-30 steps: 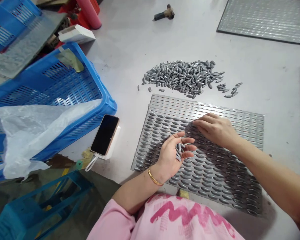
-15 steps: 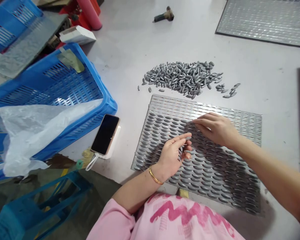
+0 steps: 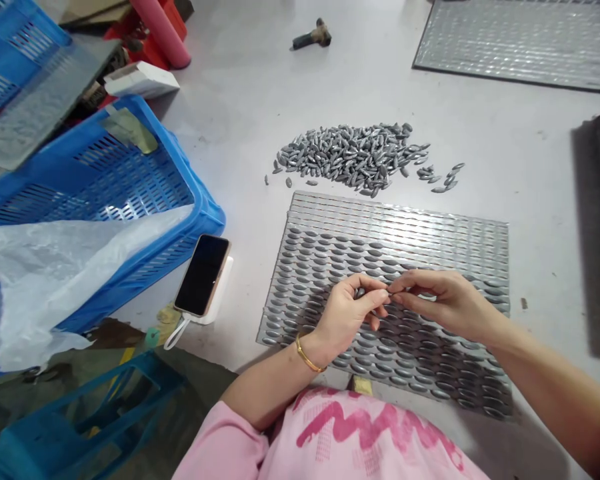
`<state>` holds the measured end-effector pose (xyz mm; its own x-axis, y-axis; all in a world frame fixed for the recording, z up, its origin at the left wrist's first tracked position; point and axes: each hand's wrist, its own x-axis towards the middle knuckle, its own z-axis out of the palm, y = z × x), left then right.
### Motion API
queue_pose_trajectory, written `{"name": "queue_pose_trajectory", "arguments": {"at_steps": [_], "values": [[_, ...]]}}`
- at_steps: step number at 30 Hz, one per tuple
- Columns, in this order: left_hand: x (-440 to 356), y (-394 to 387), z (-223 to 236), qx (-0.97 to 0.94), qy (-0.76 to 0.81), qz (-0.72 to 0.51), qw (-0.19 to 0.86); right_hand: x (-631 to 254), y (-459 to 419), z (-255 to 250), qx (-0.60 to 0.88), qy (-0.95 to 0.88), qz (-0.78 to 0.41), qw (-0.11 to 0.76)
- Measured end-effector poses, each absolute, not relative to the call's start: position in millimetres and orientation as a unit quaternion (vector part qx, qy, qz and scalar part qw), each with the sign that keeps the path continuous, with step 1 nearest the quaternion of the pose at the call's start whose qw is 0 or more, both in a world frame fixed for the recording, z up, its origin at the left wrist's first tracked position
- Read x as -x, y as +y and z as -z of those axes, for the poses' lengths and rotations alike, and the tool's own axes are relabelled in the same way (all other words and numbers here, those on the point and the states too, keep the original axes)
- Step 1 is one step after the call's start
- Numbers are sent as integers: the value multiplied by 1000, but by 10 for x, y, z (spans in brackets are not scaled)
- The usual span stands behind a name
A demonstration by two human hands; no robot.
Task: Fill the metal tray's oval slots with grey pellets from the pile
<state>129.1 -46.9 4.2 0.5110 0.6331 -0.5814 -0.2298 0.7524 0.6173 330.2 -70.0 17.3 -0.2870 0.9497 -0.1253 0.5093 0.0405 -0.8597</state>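
The left hand (image 3: pixel 344 317) cupped a few grey oval metal pellets (image 3: pixel 360 293) while the right hand (image 3: pixel 445 300) pinched what looked like one, the hands nearly touching above a perforated steel sheet (image 3: pixel 400 220) lined with pellets; a loose heap (image 3: pixel 350 157) lay just beyond.

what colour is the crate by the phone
The plastic crate is bright blue, best seen in the head view.
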Motion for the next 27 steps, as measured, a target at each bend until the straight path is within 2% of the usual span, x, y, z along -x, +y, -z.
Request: {"name": "queue_pose_trajectory", "arguments": {"at_steps": [3, 6, 9, 15, 21, 27], "values": [[-1243, -375, -130, -148, 411, -285, 853, -3409, -715, -107, 560, -700, -328, 298], [-1197, -271, -192, -60, 420, -414, 805, -3535, -628, 15, 577, -741, -161, 303], [-1216, -269, -192, 6, 439, -365, 821, -3609, -509, 160, 559, -785, -80, 254], [-1284, -400, -146, -38, 435, -322, 840, -3607, -404, 313, 538, -821, -30, 188], [-1278, -425, -100, -69, 417, -321, 847, -3623, -381, 300, 514, -842, -21, 163], [-1309, -450, -72, -76, 406, -314, 855, -3710, -314, 273, 458, -884, -22, 96]]}}
